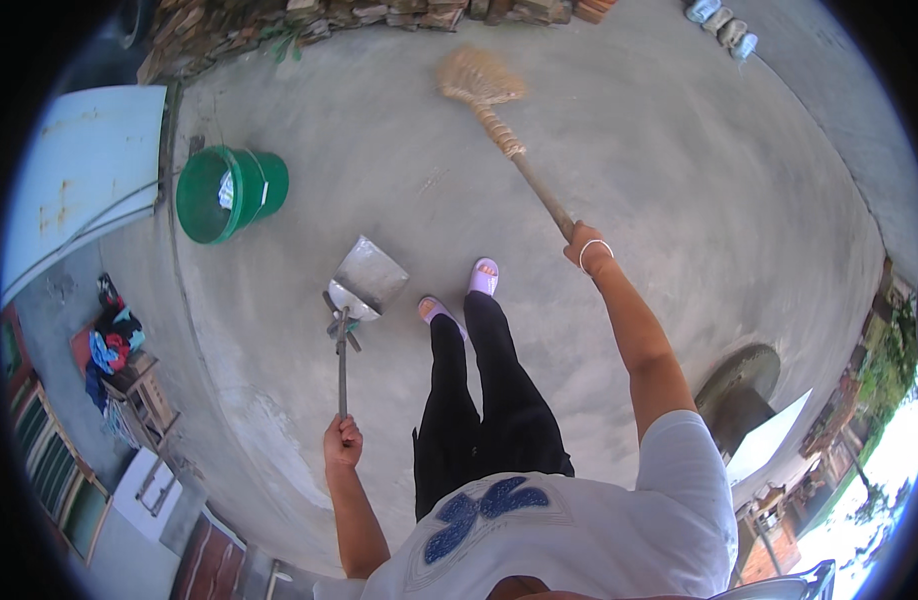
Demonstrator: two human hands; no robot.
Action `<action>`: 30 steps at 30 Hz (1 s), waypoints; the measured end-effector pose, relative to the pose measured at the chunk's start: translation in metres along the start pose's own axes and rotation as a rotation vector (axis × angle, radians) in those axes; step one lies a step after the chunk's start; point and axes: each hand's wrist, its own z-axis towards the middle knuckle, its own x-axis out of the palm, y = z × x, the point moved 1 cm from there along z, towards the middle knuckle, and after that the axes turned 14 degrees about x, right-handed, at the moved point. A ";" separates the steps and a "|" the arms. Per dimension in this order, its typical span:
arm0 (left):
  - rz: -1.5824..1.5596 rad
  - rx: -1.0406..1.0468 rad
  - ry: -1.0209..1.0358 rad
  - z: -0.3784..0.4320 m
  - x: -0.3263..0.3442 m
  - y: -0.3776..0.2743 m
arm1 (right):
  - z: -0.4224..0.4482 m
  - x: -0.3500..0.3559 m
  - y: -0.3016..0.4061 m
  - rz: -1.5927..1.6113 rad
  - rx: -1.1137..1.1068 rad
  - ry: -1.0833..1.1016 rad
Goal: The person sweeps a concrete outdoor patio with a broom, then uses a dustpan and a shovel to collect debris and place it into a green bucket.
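My right hand [585, 247] grips the wooden handle of a straw broom [532, 182], held out ahead and to the right. The broom's straw head [480, 75] is blurred, over the concrete near the far wood pile. Closed around the upper end of a long handle is my left hand [343, 441]. That handle leads down to a metal dustpan [369, 271], just left of my feet. The pan's mouth faces away from me, and no debris can be made out in it.
A green plastic bucket [268, 180] lies tipped on its side at the left, something white inside. Stacked wood [399, 16] lines the far edge. Several shoes [721, 26] lie far right. A round concrete base [751, 375] stands at right; a wooden stool [140, 390] with clothes is at left.
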 end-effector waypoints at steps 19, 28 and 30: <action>-0.108 0.025 -0.084 0.042 -0.055 0.009 | -0.262 0.050 0.008 0.644 0.107 0.837; 0.092 0.048 0.000 0.042 -0.059 -0.007 | -0.214 0.150 0.030 0.711 0.114 0.919; 0.125 0.060 -0.004 0.043 -0.056 -0.008 | -0.211 0.146 -0.012 0.682 0.171 0.861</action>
